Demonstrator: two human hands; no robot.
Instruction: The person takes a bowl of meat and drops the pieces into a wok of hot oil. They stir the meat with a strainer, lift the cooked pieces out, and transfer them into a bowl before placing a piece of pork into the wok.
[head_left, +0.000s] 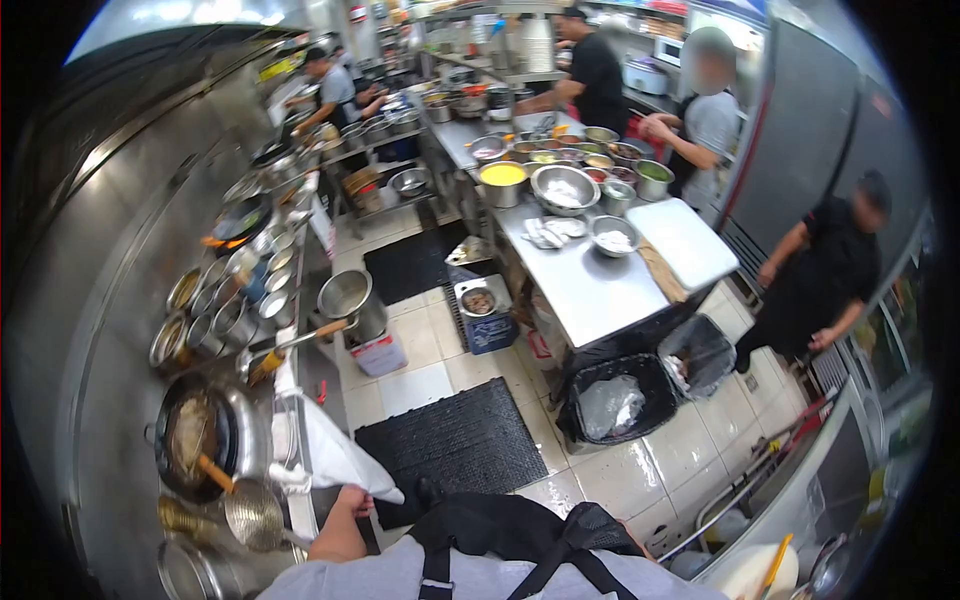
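Note:
My left hand (352, 501) is closed on the lower edge of a white cloth (335, 450), which stretches down from the front edge of the stove counter. Beside it on the counter sits a wok (240, 425) with a dark pan inside holding brownish food (192, 435). A strainer ladle (254, 514) with a wooden handle rests against the wok's near side, close to my left forearm. My right hand does not show; the apron and my body fill the bottom middle.
Pots and containers (235, 322) line the stove counter. A tall pot (352, 305) stands in the aisle by a black mat (450, 440). Lined bins (615, 400) stand below the prep table (590, 300). A person in black (815, 270) is at the right; several others work farther back.

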